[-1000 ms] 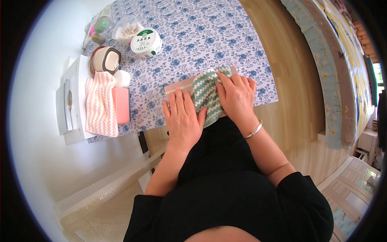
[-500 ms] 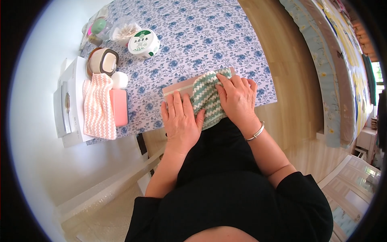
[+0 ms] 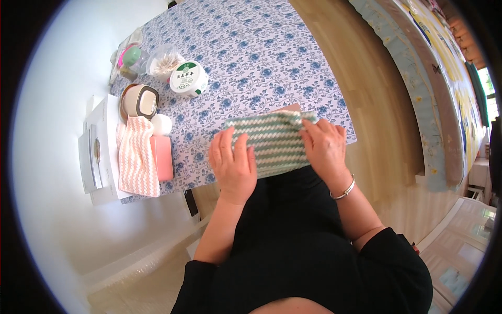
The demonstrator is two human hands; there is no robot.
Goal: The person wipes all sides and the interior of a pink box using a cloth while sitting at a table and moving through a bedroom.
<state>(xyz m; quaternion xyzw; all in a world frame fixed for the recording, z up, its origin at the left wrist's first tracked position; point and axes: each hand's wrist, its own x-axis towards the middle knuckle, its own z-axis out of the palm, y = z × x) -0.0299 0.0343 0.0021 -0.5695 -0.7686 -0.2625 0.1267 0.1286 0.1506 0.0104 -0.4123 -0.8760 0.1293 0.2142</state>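
Note:
A green-and-white striped knitted cloth (image 3: pixel 274 149) lies spread at the near edge of the table. Under it is a flat pinkish item, a corner (image 3: pixel 294 108) of which peeks out at the far side; the rest is covered. My left hand (image 3: pixel 234 165) rests on the left end of the cloth, fingers stretched and apart. At the cloth's far right corner, my right hand (image 3: pixel 327 146) pinches the fabric between thumb and fingers. A silver bangle (image 3: pixel 343 188) circles my right wrist.
Left on the blue-flowered tablecloth (image 3: pixel 251 68) are a white tub with green label (image 3: pixel 189 79), cotton swabs (image 3: pixel 167 63), a beige-and-brown device (image 3: pixel 140 101), a white round item (image 3: pixel 161 125), a pink box (image 3: pixel 163 158), a peach-striped cloth (image 3: pixel 138 157) and a white box (image 3: pixel 107 149). A bed (image 3: pixel 444 99) stands right.
The green-striped cloth, bunched on the right half before, is now spread leftward over the pink item. My left hand now lies on cloth; my right hand has shifted slightly right and nearer.

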